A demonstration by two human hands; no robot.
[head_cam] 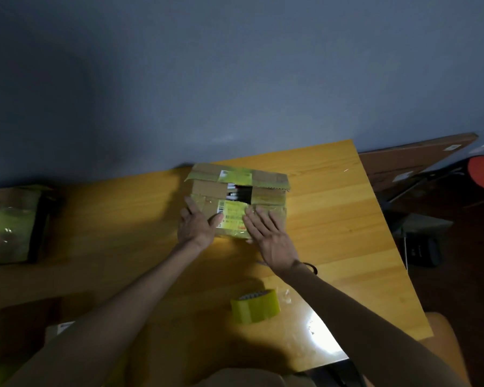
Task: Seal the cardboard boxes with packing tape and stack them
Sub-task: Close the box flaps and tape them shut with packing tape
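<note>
One cardboard box (pixel 236 199), flaps partly open, yellow-green label, old tape.

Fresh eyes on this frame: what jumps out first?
The cardboard box in the middle of the table, top gaping open, with the left hand and right hand flat on its near flap. Then the yellow tape roll nearer the person, and a second box at the far left.
</note>
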